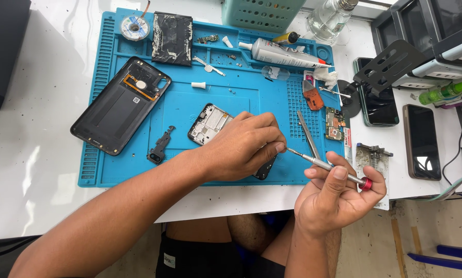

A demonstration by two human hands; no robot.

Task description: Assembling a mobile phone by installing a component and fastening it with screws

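An opened phone body (208, 124) lies on the blue work mat (179, 164), its lower half hidden under my left hand (244, 146). That hand rests on the phone, and its thumb and forefinger pinch at the tip of a slim silver screwdriver (323, 166) with a red end cap. My right hand (336, 198) grips the screwdriver by its handle, just past the mat's front right corner. Whether a screw sits between the left fingertips is too small to tell.
On the mat: a black back cover (118, 104), a small black bracket (159, 146), a battery (172, 37), a glue tube (285, 54), tweezers (308, 135), a circuit board (334, 123). Two dark phones (421, 140) and a metal stand (383, 67) lie right. A teal basket (262, 13) stands behind.
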